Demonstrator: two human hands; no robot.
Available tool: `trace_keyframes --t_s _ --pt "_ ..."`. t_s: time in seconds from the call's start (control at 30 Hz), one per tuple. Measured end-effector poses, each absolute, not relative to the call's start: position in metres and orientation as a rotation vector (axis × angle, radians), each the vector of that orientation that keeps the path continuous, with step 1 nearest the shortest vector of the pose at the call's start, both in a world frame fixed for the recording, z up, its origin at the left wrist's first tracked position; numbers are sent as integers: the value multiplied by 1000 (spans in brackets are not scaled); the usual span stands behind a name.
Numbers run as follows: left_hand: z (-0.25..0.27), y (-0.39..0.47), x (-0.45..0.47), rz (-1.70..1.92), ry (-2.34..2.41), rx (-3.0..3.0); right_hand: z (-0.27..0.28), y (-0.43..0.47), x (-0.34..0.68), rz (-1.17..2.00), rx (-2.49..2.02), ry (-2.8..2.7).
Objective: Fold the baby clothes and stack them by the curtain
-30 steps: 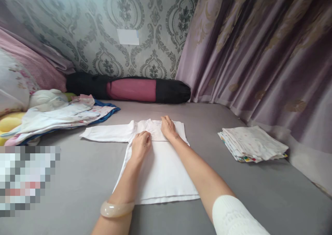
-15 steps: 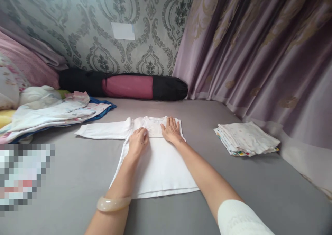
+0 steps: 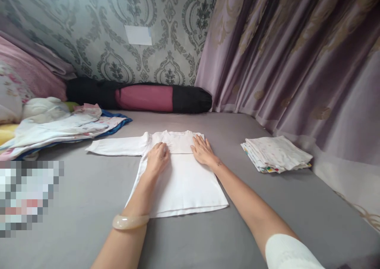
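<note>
A small white long-sleeved shirt (image 3: pixel 184 182) lies spread on the grey bed sheet, its collar toward the wall. One sleeve stretches out to the left; no sleeve sticks out on the right side. My left hand (image 3: pixel 158 158) rests on the upper left chest with its fingers curled into the cloth, which puckers beside the fingertips. My right hand (image 3: pixel 203 150) lies flat on the upper right part near the shoulder edge, fingers extended.
A stack of folded printed cloths (image 3: pixel 277 154) sits to the right. Heaped clothes (image 3: pixel 68 124) lie at the left. A black and maroon long bag (image 3: pixel 144 97) runs along the patterned wall. Purple curtains (image 3: pixel 261 55) hang at the right. A blurred patch covers the lower left.
My right hand has slid slightly right toward the shirt's shoulder edge, and its forearm has swung right. My left hand stays nearly in place. The view has shifted a little.
</note>
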State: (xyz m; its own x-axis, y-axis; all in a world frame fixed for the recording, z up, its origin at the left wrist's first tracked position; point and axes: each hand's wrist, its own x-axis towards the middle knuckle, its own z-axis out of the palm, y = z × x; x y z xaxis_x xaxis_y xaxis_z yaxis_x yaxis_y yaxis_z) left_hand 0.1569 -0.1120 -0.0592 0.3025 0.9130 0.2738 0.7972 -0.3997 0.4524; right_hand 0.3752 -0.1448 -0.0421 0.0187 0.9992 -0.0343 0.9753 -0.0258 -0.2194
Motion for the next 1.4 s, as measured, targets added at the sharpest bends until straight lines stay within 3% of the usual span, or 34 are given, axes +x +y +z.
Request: trace_keyframes --t_s 0.6,1.0,1.13,1.4 --pt "-61 -130 171 265 1781 2444 -51 -148 377 237 -2125 -2051" --pt "-48 -127 167 235 1794 2409 -55 -143 380 177 -2165 -2105" --pt "-43 -122 154 395 1663 2339 -53 -143 379 157 -2199 -2133" --pt "-58 -107 142 1167 1540 1839 -18 -128 376 190 -2252 -2335"
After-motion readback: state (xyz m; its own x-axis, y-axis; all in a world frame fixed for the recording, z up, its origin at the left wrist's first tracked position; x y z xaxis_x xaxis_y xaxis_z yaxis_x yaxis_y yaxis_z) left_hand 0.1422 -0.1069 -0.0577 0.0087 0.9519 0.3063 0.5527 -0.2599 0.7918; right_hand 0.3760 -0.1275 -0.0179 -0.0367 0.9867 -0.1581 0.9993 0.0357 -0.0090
